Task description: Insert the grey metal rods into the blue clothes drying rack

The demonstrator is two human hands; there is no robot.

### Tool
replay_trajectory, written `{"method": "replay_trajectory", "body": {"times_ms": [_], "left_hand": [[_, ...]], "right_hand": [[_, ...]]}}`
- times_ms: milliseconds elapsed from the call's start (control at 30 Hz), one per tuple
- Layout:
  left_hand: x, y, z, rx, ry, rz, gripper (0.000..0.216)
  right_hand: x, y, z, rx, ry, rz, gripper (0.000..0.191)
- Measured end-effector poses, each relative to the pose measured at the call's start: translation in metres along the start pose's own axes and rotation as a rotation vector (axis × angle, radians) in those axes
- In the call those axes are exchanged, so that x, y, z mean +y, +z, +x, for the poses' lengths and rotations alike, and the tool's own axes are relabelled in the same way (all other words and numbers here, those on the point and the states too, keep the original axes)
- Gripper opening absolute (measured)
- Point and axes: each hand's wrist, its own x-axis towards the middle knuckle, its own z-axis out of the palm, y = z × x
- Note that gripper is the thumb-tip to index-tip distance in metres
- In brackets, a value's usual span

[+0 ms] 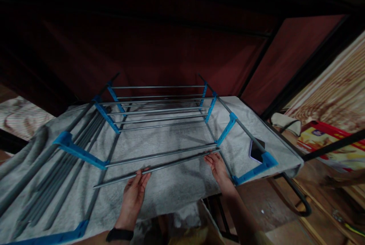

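Note:
A grey metal tube (173,164) is held crosswise by both my hands, in front of a partly built rack. My left hand (134,191) closes its fingers round the tube left of its middle. Near the right end, my right hand (215,163) pinches it between thumb and fingers. The tube's left end sticks out past my left hand. The rack has blue plastic brackets (226,130) on long grey side poles (245,129), with several thin crossbars (159,124) joining the far brackets. One crossbar (159,155) spans the middle brackets, just beyond the held tube.
Several loose grey tubes (61,172) lie in a bundle at the left on a grey cloth (168,138). A phone (256,150) rests on the cloth at the right. Beyond it are a red and yellow box (327,142) and a curved black metal bar (299,195).

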Motion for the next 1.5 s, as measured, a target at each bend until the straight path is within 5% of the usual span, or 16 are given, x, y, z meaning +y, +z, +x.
{"method": "replay_trajectory", "body": {"times_ms": [667, 1500], "left_hand": [[0.008, 0.000, 0.001, 0.038, -0.097, 0.014, 0.026], [0.009, 0.000, -0.001, 0.017, -0.118, 0.002, 0.024]], "right_hand": [[-0.021, 0.044, 0.013, 0.034, -0.060, 0.061, 0.061], [-0.032, 0.046, 0.019, 0.002, -0.072, 0.077, 0.043]]}}
